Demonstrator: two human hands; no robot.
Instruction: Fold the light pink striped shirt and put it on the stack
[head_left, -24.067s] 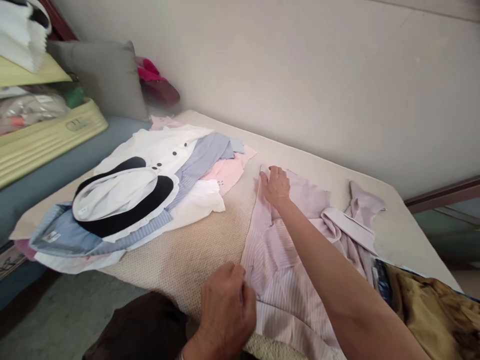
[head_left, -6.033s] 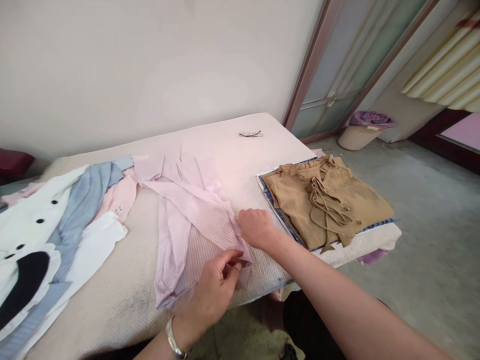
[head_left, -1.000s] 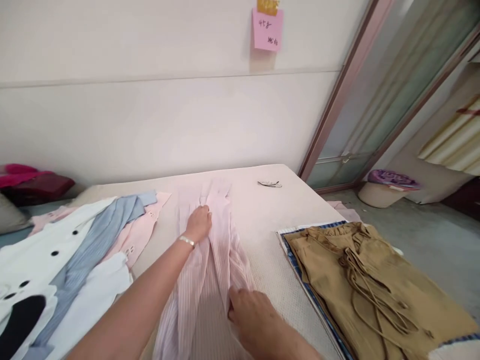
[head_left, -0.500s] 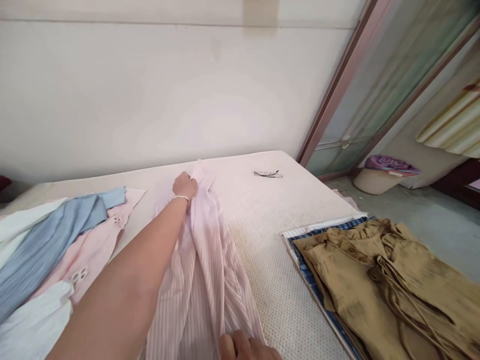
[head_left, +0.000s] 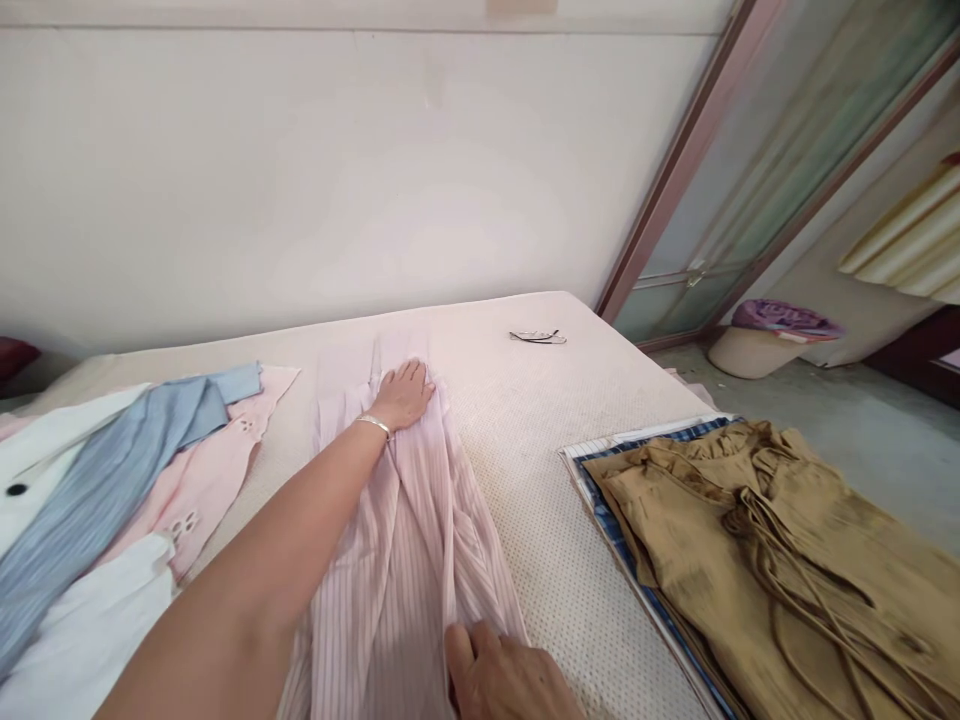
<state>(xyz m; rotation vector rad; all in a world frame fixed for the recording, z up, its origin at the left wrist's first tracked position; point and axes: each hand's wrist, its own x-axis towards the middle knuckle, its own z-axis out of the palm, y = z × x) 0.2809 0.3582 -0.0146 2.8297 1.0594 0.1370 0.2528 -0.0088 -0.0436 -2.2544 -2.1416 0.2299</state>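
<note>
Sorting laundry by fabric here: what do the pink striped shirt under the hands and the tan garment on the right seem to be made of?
Pink striped shirt: thin woven cloth, probably cotton or a blend, matte, with fine stripes and soft folds. Tan garment: crinkled, matte fabric with ruffles and drawstrings, possibly cotton gauze or linen.

No legible text, label, brand, number or sign in view. Pink note [head_left: 521, 6] at top edge of wall: only lower rim visible, writing cut off. Garments on bed [head_left: 570, 560]: stripes and checks only, no readable tags.
</note>
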